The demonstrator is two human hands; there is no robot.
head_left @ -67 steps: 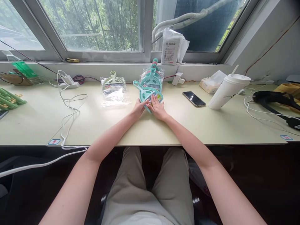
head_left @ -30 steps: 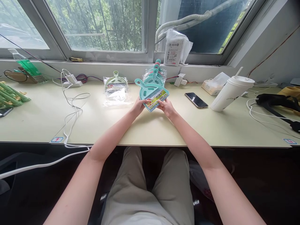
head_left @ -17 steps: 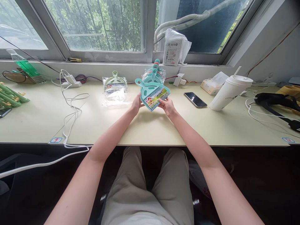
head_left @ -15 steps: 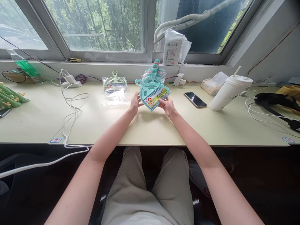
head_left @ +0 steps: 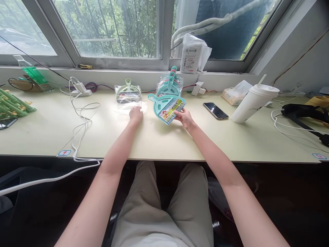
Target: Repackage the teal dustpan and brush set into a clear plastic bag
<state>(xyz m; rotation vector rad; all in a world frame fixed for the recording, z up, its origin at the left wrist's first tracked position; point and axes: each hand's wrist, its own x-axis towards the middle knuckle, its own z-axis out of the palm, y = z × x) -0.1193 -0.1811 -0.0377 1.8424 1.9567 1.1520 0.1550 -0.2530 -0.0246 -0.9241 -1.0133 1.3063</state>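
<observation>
Desk under window: right hand [head_left: 184, 118] pinches teal dustpan set [head_left: 167, 105], raised; left hand [head_left: 135, 114] loosely open on clear bag [head_left: 128, 104], left of it.

Desk seen from a head-worn camera, angled forward and down.
Window [head_left: 108, 31] at 12 o'clock; desk [head_left: 164, 140] viewed close.

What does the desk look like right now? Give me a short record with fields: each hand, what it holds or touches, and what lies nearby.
right hand: grips the teal dustpan-and-brush set by its labelled edge, raised off the desk
left hand: on the clear plastic bag, palm down
behind bag: bagged green dustpan set
behind teal set: stack of bagged sets
right of hands: phone, white lidded cup
left: white cable
</observation>
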